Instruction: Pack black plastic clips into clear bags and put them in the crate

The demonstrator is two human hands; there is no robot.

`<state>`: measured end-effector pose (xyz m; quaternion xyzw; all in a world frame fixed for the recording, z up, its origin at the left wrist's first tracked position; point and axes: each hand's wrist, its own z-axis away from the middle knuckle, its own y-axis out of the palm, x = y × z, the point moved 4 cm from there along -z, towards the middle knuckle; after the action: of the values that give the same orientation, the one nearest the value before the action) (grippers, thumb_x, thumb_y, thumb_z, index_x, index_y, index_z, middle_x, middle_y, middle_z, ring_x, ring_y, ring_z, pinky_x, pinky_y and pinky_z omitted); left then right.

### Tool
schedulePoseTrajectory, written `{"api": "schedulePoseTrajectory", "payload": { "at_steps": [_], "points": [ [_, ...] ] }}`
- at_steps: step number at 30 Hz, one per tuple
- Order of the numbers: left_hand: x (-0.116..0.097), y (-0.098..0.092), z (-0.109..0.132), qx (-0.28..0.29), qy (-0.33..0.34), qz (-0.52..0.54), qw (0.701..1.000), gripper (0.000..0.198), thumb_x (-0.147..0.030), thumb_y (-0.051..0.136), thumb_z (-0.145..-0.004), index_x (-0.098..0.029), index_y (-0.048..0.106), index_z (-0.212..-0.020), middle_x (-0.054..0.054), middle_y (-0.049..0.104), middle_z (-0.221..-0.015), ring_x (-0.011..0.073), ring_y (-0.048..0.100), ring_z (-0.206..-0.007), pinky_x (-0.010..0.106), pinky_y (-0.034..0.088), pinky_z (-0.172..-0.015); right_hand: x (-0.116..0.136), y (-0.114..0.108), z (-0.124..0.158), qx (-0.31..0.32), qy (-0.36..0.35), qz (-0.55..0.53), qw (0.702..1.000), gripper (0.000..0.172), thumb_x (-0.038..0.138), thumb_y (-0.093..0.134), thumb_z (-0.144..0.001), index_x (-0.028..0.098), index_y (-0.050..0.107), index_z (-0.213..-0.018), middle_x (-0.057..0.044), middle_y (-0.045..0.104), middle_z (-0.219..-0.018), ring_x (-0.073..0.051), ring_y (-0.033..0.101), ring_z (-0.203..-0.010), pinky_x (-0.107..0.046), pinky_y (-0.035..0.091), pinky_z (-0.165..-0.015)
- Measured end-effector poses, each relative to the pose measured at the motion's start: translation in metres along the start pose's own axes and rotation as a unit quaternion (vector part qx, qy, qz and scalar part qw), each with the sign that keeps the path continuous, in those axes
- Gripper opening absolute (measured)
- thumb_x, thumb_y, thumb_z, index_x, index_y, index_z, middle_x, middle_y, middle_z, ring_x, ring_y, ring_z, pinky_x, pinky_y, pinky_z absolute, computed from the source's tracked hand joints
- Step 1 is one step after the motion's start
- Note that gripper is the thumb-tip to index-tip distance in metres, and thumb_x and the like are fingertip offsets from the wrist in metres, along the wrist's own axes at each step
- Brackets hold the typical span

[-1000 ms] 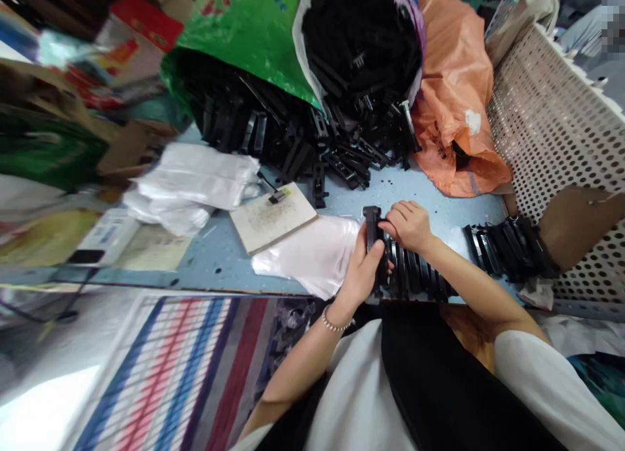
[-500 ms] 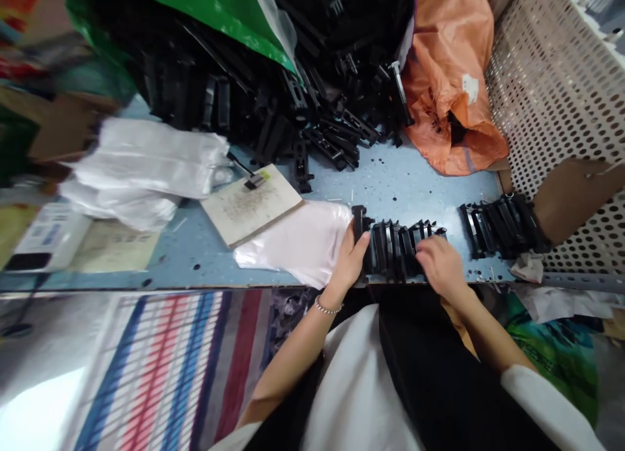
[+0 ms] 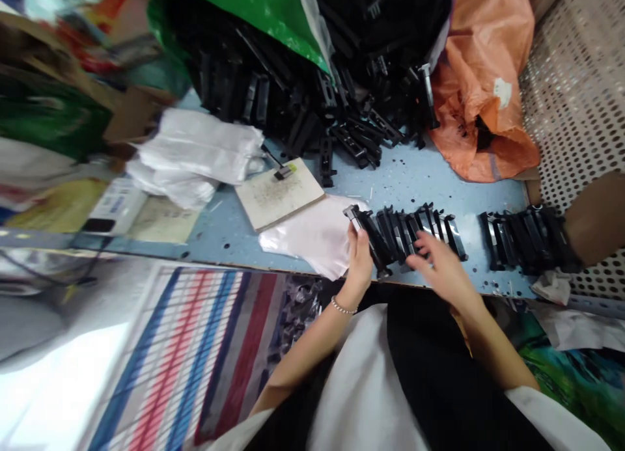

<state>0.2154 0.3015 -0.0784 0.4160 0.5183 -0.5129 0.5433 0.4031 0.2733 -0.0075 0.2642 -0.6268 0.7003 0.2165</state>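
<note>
A row of slim black plastic parts (image 3: 403, 233) stands side by side near the front edge of the bench. My left hand (image 3: 360, 261), with a beaded bracelet at the wrist, grips the leftmost black plastic part (image 3: 356, 217), which leans to the left with a shiny top end. Over the right half of the row is my right hand (image 3: 442, 269), its fingers apart and nothing visible in them; whether the fingertips touch the parts I cannot tell. A white plastic bag (image 3: 312, 233) lies flat just left of my left hand.
A second row of black parts (image 3: 530, 239) stands to the right, by a perforated crate (image 3: 571, 99). Loose black parts spill from a green bag (image 3: 254, 15) behind. An orange sack (image 3: 481, 67), a stained board (image 3: 280, 194) and folded white bags (image 3: 195, 145) lie around.
The view has shifted left. The leftmost part has gone from upright to leaning in my left hand, and the row has spread out. My right hand's fingers have opened.
</note>
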Motion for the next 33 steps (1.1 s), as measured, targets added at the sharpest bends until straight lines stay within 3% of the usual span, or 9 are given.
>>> {"api": "schedulePoseTrajectory", "payload": {
  "at_steps": [3,7,11,17,21,25,29,31,33],
  "points": [
    [-0.015,-0.012,0.007,0.012,0.036,-0.017,0.999,0.056,-0.052,0.023,-0.105,-0.021,0.031,-0.151,0.012,0.045,-0.146,0.0191,0.046,-0.135,0.033,0.042,-0.111,0.029,0.037,0.006,0.122,0.022,-0.155,0.98,0.069,0.047,0.07,-0.083,0.021,0.045,-0.142,-0.011,0.065,-0.12,-0.022,0.065,-0.088,-0.038,0.052,-0.08],
    [-0.017,-0.051,-0.009,0.012,0.167,-0.23,0.959,0.042,-0.042,0.042,-0.101,-0.011,0.055,-0.126,0.019,0.052,-0.128,0.0266,0.053,-0.121,0.043,0.047,-0.103,0.019,0.058,-0.003,0.112,0.118,-0.375,0.913,0.054,0.048,0.073,-0.078,0.017,0.059,-0.12,-0.008,0.07,-0.098,-0.018,0.065,-0.075,-0.036,0.053,-0.076],
    [0.004,-0.09,-0.037,0.007,0.152,-0.404,0.902,0.014,-0.022,0.054,-0.092,-0.011,0.063,-0.091,0.017,0.06,-0.103,0.0288,0.058,-0.103,0.047,0.047,-0.096,0.016,0.064,-0.014,0.116,0.143,-0.52,0.834,0.051,0.049,0.079,-0.07,0.015,0.062,-0.103,-0.008,0.071,-0.089,-0.015,0.063,-0.067,-0.03,0.051,-0.066],
    [0.017,-0.121,-0.063,-0.005,-0.049,-0.13,0.99,0.025,-0.029,0.078,-0.068,-0.015,0.057,-0.067,0.0,0.057,-0.066,0.0127,0.052,-0.062,0.025,0.041,-0.06,0.042,0.086,-0.027,0.17,0.165,-0.614,0.753,0.044,0.046,0.081,-0.067,0.014,0.065,-0.094,-0.01,0.073,-0.09,-0.018,0.068,-0.075,-0.031,0.054,-0.071],
    [0.019,-0.124,-0.067,0.021,-0.095,0.021,0.995,0.032,-0.04,0.075,-0.066,-0.015,0.056,-0.071,0.001,0.058,-0.062,0.0104,0.051,-0.056,0.023,0.038,-0.055,0.063,0.099,-0.047,0.179,0.172,-0.666,0.704,0.04,0.046,0.072,-0.072,0.015,0.067,-0.096,-0.009,0.073,-0.092,-0.022,0.069,-0.089,-0.036,0.055,-0.083],
    [0.022,-0.125,-0.065,-0.005,-0.101,0.067,0.993,0.04,-0.029,0.077,-0.06,-0.019,0.042,-0.076,-0.002,0.06,-0.065,0.0106,0.053,-0.054,0.022,0.041,-0.054,0.085,0.12,-0.076,0.202,0.159,-0.705,0.661,0.038,0.047,0.06,-0.078,0.015,0.065,-0.097,-0.009,0.072,-0.094,-0.025,0.065,-0.107,-0.04,0.051,-0.098],
    [0.004,-0.134,-0.059,-0.002,0.053,-0.134,0.99,0.004,-0.017,0.056,-0.075,-0.017,0.055,-0.079,0.006,0.065,-0.08,0.0192,0.062,-0.078,0.035,0.053,-0.077,0.088,0.141,-0.099,0.127,0.16,-0.669,0.714,0.036,0.046,0.068,-0.074,0.016,0.064,-0.092,-0.006,0.071,-0.085,-0.021,0.067,-0.092,-0.036,0.051,-0.092],
    [-0.009,-0.141,-0.055,0.008,0.151,-0.291,0.945,0.024,-0.01,0.043,-0.079,-0.015,0.066,-0.085,0.013,0.068,-0.097,0.0258,0.063,-0.098,0.045,0.049,-0.095,0.083,0.138,-0.099,0.072,0.137,-0.635,0.757,0.035,0.042,0.072,-0.07,0.015,0.064,-0.091,-0.004,0.07,-0.084,-0.019,0.066,-0.088,-0.031,0.051,-0.088],
    [-0.017,-0.15,-0.055,0.008,0.203,-0.377,0.904,0.037,-0.008,0.038,-0.082,-0.011,0.07,-0.099,0.017,0.066,-0.115,0.0292,0.06,-0.112,0.049,0.044,-0.105,0.078,0.131,-0.086,0.096,0.128,-0.637,0.754,0.039,0.042,0.073,-0.069,0.015,0.064,-0.095,-0.004,0.07,-0.087,-0.019,0.066,-0.085,-0.03,0.051,-0.084]
  ]
}}
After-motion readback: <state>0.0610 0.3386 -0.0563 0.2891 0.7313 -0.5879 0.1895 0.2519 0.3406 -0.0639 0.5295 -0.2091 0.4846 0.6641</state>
